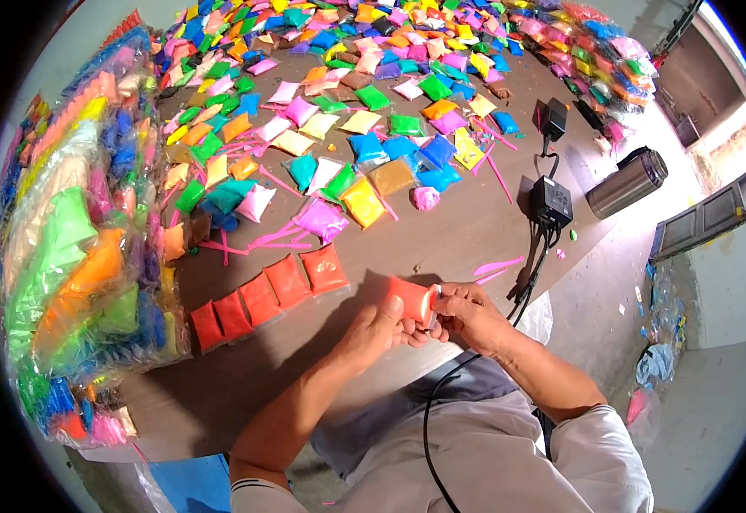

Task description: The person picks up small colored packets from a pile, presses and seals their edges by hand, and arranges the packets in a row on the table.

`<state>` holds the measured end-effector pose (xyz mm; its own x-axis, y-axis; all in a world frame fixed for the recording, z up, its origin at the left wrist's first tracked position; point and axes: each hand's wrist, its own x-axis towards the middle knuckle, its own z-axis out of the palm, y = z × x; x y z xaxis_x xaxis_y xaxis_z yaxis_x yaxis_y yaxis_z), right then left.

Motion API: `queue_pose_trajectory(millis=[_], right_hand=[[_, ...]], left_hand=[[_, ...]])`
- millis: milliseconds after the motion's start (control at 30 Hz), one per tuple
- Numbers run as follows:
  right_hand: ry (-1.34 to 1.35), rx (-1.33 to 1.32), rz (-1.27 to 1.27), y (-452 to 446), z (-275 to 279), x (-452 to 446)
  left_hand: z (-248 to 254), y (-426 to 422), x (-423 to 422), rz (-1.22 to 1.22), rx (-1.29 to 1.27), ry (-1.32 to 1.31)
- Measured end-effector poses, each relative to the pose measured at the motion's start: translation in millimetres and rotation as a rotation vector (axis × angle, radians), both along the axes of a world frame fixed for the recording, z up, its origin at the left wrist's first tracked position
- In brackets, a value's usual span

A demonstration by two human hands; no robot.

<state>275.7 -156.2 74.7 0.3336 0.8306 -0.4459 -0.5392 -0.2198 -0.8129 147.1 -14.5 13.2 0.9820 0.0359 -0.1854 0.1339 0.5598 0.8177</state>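
Between my two hands, just above the table's near edge, is a small red-orange clay packet (409, 299) in clear plastic. My left hand (385, 327) grips its left side, the thumb lying on top. At its right end, the fingers of my right hand (467, 312) pinch the clear plastic edge. To the left of my hands, a slanting row of several red packets (260, 299) lies flat on the brown table (373, 265), side by side.
Loose coloured packets (373, 98) cover the table's far half, with pink plastic sticks (497, 178) among them. Bagged packets (74, 231) are stacked high at left, more bags (595, 51) at far right. A power adapter (551, 202), black cable (427, 427) and metal flask (628, 183) lie at right.
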Motion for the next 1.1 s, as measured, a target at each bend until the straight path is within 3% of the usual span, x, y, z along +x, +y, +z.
queue_pose_trajectory(millis=[67, 200, 400, 567, 767, 1000, 1100], right_hand=[[-0.121, -0.079, 0.016, 5.5, 9.3, -2.1], [-0.094, -0.070, -0.040, 7.7, -13.6, -2.3], [-0.189, 0.082, -0.055, 11.3, -19.5, 2.9], [-0.082, -0.073, 0.089, 12.4, -14.2, 6.1], [-0.157, 0.039, 0.170, 8.6, -13.2, 10.1], [0.002, 0.093, 0.155, 0.3, -4.2, 11.9], [-0.063, -0.004, -0.013, -5.4, -8.1, 10.9]], left_hand=[[-5.8, 0.9, -1.3, -0.010, 0.011, 0.013], [-5.0, -1.4, -1.8, 0.004, 0.031, 0.005], [-1.3, -5.4, -2.9, -0.042, 0.245, 0.041], [-3.6, -3.0, -4.1, -0.054, 0.183, 0.034], [1.7, -3.4, -2.0, -0.048, 0.189, 0.008], [-10.1, -1.1, -1.8, -0.039, 0.080, 0.082], [-7.8, -1.3, -0.3, 0.033, -0.045, 0.086]])
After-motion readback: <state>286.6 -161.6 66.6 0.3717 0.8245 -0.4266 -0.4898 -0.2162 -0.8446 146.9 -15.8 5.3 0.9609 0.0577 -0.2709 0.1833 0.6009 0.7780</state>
